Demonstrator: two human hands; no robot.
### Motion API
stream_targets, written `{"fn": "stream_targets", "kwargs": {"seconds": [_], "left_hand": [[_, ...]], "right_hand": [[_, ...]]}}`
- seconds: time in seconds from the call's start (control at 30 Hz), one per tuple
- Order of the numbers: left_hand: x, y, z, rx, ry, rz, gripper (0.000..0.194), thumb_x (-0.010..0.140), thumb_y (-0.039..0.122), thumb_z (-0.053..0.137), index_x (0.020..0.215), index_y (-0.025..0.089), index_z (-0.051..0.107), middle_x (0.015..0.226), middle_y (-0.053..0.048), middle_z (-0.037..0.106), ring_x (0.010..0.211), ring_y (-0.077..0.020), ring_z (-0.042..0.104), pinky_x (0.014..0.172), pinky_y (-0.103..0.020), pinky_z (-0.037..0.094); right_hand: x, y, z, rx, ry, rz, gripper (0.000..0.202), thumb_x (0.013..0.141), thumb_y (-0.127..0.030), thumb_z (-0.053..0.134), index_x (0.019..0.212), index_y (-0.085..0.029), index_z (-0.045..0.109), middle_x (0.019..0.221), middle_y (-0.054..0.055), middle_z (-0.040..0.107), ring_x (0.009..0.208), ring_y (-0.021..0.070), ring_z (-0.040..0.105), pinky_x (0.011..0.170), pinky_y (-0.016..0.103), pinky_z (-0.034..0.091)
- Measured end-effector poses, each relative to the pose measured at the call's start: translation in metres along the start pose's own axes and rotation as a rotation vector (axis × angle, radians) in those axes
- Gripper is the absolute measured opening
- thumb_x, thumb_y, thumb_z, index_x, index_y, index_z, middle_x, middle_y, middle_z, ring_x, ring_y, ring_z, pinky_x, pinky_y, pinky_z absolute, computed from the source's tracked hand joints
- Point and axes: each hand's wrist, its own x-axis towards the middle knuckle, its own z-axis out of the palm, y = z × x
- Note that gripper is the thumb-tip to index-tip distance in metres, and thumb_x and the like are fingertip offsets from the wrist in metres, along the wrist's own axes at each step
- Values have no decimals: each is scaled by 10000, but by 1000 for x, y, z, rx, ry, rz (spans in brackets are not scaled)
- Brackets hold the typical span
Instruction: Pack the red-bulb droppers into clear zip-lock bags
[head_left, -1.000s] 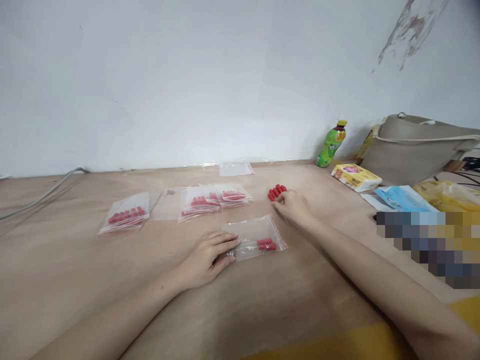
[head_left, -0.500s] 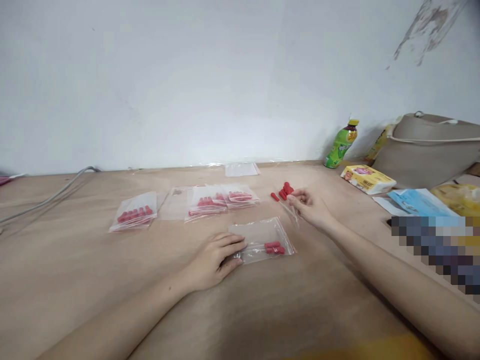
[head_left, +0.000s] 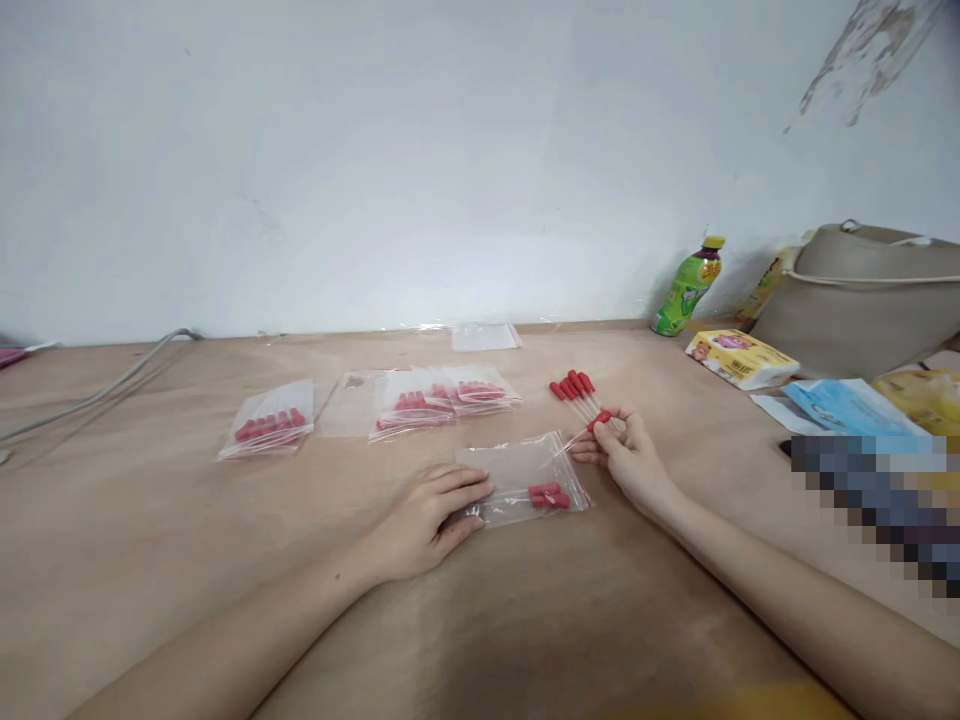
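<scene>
A clear zip bag [head_left: 510, 465] lies on the table in front of me, its red-striped edge to the right. Inside it are a few droppers with red bulbs [head_left: 550, 496]. My left hand [head_left: 439, 515] rests on the bag's left end, fingers stretched and thumb apart. Just beyond the bag's right edge, my right hand [head_left: 626, 455] pinches a dropper by its red bulb [head_left: 598, 421], its thin clear stem pointing at the bag's mouth. Several loose droppers [head_left: 576, 384] lie fanned out behind that hand.
Filled zip bags [head_left: 270, 420] lie at the left, with more filled bags [head_left: 420, 400] in the middle. A flat bag [head_left: 486, 338] is by the wall. To the right are a green bottle [head_left: 686, 290], a tissue pack [head_left: 742, 358], a blue packet [head_left: 855, 405] and a grey bag [head_left: 870, 300].
My right hand has drawn back toward me from the loose droppers, now with one dropper in its fingers near the bag's opening. My left hand stays on the bag.
</scene>
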Motion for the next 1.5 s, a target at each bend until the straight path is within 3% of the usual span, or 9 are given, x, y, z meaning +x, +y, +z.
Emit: {"fn": "stream_targets", "kwargs": {"seconds": [0.17,0.37,0.53,0.77,0.93,1.17,1.23,1.33,1.5], "left_hand": [[0,3,-2,-13,-8,-25,399,879,279,489,1275,240,455,1277,-61,509,1168,-208,466,987,-409,368],[0,2,-2,-23,-2,-35,398,879,286,494,1271,231,453,1266,-58,519,1166,-207,468,989,-407,368],[1,2,-3,-22,-15,-38,385,880,289,493,1261,243,469,1265,-58,518,1159,-212,471,989,-418,366],[0,1,-2,-11,-5,-19,390,880,279,493,1268,251,461,1271,-52,514,1161,-212,471,991,-420,361],[1,1,-2,-9,-14,-26,384,886,288,483,1268,250,465,1273,-53,512,1172,-212,458,998,-417,358],[-2,-3,-1,11,8,-54,426,879,303,484,1295,239,419,1342,-76,430,1216,-237,411,1001,-439,356],[-3,-3,-1,18,25,-79,429,869,318,498,1281,223,422,1372,-93,380,1233,-253,385,1003,-442,352],[-3,-3,-1,-13,23,-84,344,863,314,506,1189,209,472,1315,-98,435,1203,-244,418,988,-421,372],[-2,1,-4,-62,40,-80,209,860,293,504,1049,204,493,1230,-97,497,1164,-239,450,951,-409,398]], "right_hand": [[-5,-5,-11,-198,-200,61,500,592,-526,674,876,-220,399,707,-20,582,574,123,582,550,272,474],[-1,-11,-24,-582,-437,-100,296,653,-415,674,768,-162,573,558,-50,476,504,78,412,468,208,334],[2,-15,-26,-660,-593,-159,250,658,-400,676,717,-162,626,745,12,573,612,102,476,553,231,381],[-3,2,-2,-705,-309,-286,272,665,-430,655,614,-163,637,663,17,557,587,117,482,558,251,402],[-2,-4,-2,-793,-467,-387,198,793,-277,508,735,-178,669,830,49,615,780,150,553,720,279,428],[41,-23,-9,-1187,-100,-400,159,770,-260,513,839,-162,618,836,54,638,764,166,569,682,264,407],[54,-25,2,-1336,-62,-376,179,785,-285,502,840,-159,617,875,77,632,790,183,575,682,272,403],[65,-23,23,-1526,-21,-271,236,801,-318,489,843,-130,627,948,142,604,849,228,577,680,296,407],[63,-24,36,-1536,15,-186,287,858,-298,399,897,-108,610,1027,188,571,920,262,566,709,323,403]]}}
